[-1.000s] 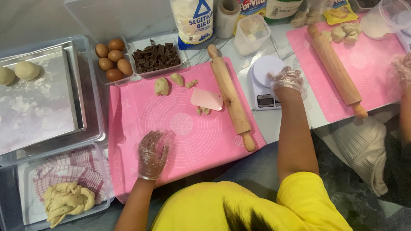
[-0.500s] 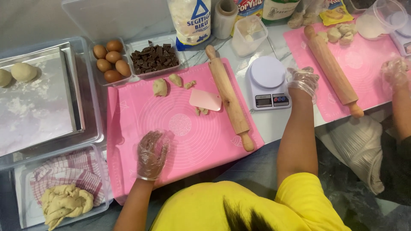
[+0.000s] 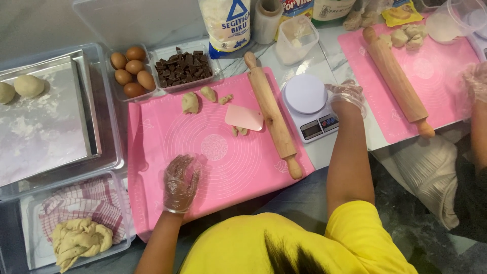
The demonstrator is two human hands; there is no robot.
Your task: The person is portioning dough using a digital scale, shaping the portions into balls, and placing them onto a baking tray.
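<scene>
At the far left of the desk a metal baking tray (image 3: 45, 127) dusted with flour carries two dough balls (image 3: 20, 89) in its top corner, and below it a clear tub (image 3: 119, 203) lined with a red checked cloth (image 3: 83, 203) holds a lump of twisted dough (image 3: 78, 241). Next comes a tub of brown eggs (image 3: 132, 71) beside a tub of chocolate chunks (image 3: 183, 68). The person in the yellow shirt rests the gloved left hand (image 3: 181, 182) flat on the pink silicone mat (image 3: 223, 157), fingers spread and holding nothing. Near the mat's top edge lie a few small dough pieces (image 3: 195, 100), a pale pink scraper (image 3: 244, 117) with scraps just beside it, and a wooden rolling pin (image 3: 271, 114) laid slantwise along the right side. Just past the mat sits a white kitchen scale (image 3: 309, 106); the gloved right hand (image 3: 346, 96) is at the scale's right edge, fingers curled and touching it, though I cannot tell whether they grip it. Further right a second pink mat (image 3: 446, 86) bears another rolling pin (image 3: 398, 81) and dough lumps (image 3: 406, 36), with another person's gloved hand (image 3: 477, 81) at the frame's edge.
</scene>
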